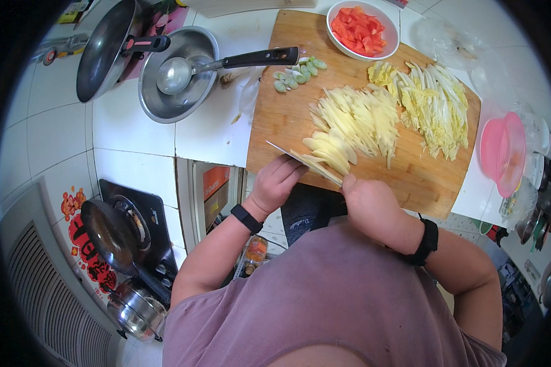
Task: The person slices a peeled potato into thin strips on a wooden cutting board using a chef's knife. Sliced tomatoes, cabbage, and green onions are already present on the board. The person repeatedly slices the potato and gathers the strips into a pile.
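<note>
My right hand (372, 202) is closed around the handle end of a knife (280, 149), whose blade points up and left over the near edge of a wooden cutting board (413, 188). Thin pale strips, apparently potato, lie along the blade. My left hand (278, 181) rests with bent fingers at the blade's left part; whether it grips anything is hidden. Just beyond the knife are overlapping potato slices (328, 149), then a heap of potato shreds (358, 114). Sliced scallion (298, 75) and shredded napa cabbage (434, 105) lie farther back on the board.
A white bowl (395, 43) of cut tomato (358, 31) stands at the board's back edge. To the left are a steel basin (149, 87) with a ladle (261, 58) and a frying pan (103, 50). A pink basin (491, 151) stands right. A wok (105, 234) sits by the stove.
</note>
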The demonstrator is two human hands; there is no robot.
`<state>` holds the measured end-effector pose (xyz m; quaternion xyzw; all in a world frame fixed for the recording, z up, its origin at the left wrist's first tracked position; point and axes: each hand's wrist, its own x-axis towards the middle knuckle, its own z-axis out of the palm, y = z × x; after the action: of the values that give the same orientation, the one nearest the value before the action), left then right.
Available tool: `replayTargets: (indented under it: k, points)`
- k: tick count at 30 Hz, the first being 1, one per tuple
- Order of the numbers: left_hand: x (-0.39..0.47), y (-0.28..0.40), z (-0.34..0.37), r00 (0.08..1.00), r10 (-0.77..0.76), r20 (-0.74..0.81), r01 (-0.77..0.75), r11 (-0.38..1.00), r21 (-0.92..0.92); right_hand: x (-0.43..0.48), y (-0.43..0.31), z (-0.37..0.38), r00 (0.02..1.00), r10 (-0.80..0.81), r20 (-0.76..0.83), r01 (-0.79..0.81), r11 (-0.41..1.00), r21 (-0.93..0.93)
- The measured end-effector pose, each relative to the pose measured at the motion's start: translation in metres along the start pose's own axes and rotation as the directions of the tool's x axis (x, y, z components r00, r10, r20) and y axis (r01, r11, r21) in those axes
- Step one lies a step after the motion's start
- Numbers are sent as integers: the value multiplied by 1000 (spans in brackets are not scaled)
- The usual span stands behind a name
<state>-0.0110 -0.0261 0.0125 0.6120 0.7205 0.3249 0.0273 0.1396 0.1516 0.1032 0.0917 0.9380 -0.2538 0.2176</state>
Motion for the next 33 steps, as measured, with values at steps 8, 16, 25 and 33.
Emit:
replayTargets:
  k: [8, 16, 25, 33]
  points:
    - [-1, -1, 0, 1000, -2, -7, 2, 1000, -10, 3, -5, -1, 999, 15, 36, -14, 999, -36]
    - [1, -1, 1, 1000, -3, -18, 2, 1000, -17, 14, -3, 15, 999, 52, 17, -52, 997, 52]
    - [1, -3, 2, 999, 25, -21, -26, 1000, -12, 22, 17, 45, 982, -4, -189, 36, 986, 163]
    - [-4, -2, -1, 1000, -9, 12, 9, 1000, -16, 4, -3, 4, 1000, 9, 0, -9, 999, 45]
